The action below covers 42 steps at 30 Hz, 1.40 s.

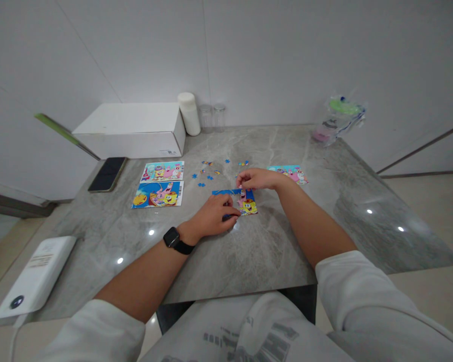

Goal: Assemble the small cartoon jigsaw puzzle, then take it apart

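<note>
Hands meet near the middle of the frame: the left hand (217, 216) curls over the lower side of the jigsaw puzzle (249, 206), its fingers bent and fairly narrow, though whether they grip anything I cannot tell. Just beyond, the right hand (257, 178) holds its fingertips close together at the puzzle's upper edge; a pale pink bit shows there, too small to say if it is pinched. The part-joined puzzle lies flat on the grey table (249, 261). From here I judge it thin card: light, stiff within each piece, a little slick, weak along the seams, so best steadied flat by its outer edges. Loose pieces (210, 177) lie scattered above centre, each better taken by its rim than by a knob. Farther off, upper left, the white box (136, 125) is closed, its contents hidden; beside it stand a white bottle (189, 114) and two clear glasses (219, 118), with nothing I can make out inside. At upper right, a clear plastic bag (335, 123) wraps a green-topped item (343, 106).
</note>
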Tool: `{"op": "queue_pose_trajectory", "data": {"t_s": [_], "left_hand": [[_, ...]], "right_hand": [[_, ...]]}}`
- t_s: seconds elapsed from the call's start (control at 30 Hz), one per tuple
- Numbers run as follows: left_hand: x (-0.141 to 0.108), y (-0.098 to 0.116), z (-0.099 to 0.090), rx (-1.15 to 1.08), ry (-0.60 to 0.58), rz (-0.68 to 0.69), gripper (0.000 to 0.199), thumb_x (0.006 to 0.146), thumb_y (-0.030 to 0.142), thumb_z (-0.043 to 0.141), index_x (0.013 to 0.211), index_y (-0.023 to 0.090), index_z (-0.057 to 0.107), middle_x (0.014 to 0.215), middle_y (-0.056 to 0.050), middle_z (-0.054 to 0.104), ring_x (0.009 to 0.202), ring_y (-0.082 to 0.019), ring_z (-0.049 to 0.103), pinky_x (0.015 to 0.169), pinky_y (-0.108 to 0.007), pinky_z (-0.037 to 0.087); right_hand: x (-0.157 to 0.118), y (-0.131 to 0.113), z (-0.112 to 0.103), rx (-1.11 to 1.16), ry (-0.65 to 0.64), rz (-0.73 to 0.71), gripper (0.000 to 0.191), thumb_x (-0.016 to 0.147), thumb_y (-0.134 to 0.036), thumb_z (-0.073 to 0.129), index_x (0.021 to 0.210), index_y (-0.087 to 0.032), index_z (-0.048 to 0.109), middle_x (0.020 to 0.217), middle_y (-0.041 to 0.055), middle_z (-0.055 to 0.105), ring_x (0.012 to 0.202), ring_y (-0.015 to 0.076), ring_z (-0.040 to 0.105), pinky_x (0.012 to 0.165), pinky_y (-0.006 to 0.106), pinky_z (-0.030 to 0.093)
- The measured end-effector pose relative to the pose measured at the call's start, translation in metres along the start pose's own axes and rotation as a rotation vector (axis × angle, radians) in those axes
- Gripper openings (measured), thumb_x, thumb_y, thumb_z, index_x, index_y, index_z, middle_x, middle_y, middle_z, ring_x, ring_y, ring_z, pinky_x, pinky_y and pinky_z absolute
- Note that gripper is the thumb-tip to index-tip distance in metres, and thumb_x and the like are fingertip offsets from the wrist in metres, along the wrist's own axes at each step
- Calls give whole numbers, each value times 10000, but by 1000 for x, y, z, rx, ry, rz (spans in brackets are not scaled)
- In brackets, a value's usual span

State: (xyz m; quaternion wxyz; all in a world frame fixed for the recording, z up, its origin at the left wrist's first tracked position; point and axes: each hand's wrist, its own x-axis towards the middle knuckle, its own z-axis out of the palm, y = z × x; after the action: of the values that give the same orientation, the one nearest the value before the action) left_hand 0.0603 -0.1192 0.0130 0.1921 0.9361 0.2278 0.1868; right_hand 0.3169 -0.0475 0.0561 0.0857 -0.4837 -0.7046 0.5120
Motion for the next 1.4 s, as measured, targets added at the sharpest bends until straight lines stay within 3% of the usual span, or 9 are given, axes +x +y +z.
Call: {"op": "queue_pose_trajectory", "data": {"t_s": [0.27,0.5,0.83,1.4], "left_hand": [[1,-1,1,0,-9,3,268,997,358,625,1161,286,824,1099,-86,659,1039,-244,603,944,-428,450],[0,0,2,-4,-4,-14,262,986,357,635,1151,289,826,1102,-86,658,1043,-248,600,938,-435,454],[-1,0,0,-1,-9,-10,265,994,355,633,1163,288,825,1111,-86,652,1048,-249,603,934,-429,449],[0,-1,1,14,-15,-6,261,998,361,632,1158,289,825,1106,-84,659,1047,-247,606,930,-426,446]], "right_hand": [[6,6,0,-127,43,-39,175,744,-275,810,870,-172,748,813,3,761,764,155,675,684,231,493],[10,8,7,-179,14,32,157,757,-275,826,866,-181,763,813,10,788,780,169,715,712,243,517],[10,3,13,-286,8,69,47,805,-178,782,848,-190,767,822,10,803,783,164,735,676,211,501],[8,-6,16,-493,72,111,93,854,-196,779,946,-190,795,899,18,826,822,159,742,649,197,450]]}}
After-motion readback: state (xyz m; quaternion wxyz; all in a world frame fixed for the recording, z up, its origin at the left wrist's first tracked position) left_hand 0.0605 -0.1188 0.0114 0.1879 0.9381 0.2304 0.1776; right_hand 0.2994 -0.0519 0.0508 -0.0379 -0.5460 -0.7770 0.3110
